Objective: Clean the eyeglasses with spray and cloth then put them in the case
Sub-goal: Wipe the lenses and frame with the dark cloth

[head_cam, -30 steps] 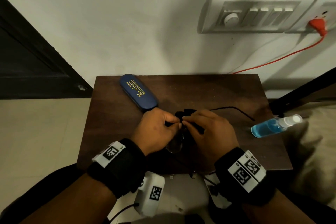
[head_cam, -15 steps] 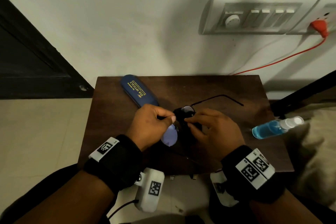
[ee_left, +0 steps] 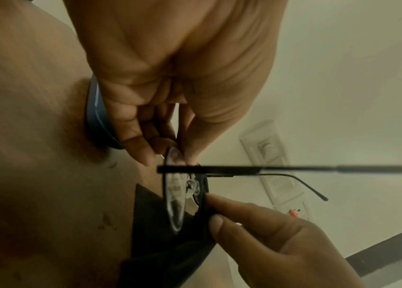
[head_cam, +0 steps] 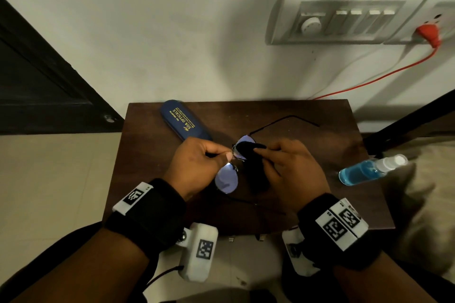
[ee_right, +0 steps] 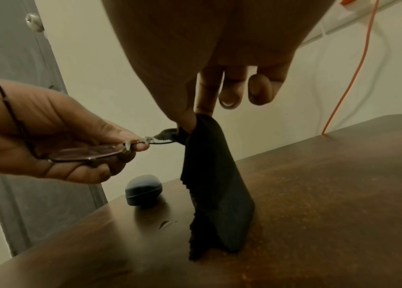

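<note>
Eyeglasses (head_cam: 227, 174) held above the dark wood table (head_cam: 152, 155), both temple arms unfolded. Left hand (head_cam: 197, 165) pinches the frame near the bridge, fingers (ee_right: 111, 134) curled and clamped on the rim of the near lens; the left wrist view shows thumb and forefinger meeting at the lens edge. Right hand (head_cam: 290, 170) pinches a black cloth (head_cam: 256, 174) over the far lens, thumb and forefinger closed through the fabric, the other fingers loosely bent; the cloth's free end hangs down and touches the table. Blue case (head_cam: 184, 122) lies shut at the back left of the table, close behind the left hand. Spray bottle (head_cam: 369, 171) with blue liquid lies on its side off the table's right edge, on pale bedding (head_cam: 430, 192). Judgement: wiping stage, casing not yet begun. The glasses look light, with thin wire frame and slim arms likely to bend under sideways force; lenses smooth, prone to smudging. Best held by rim or bridge, as now, with rubbing pressure countered by the opposite thumb. Cloth is soft and limp, so it needs bunching to stay put.
</note>
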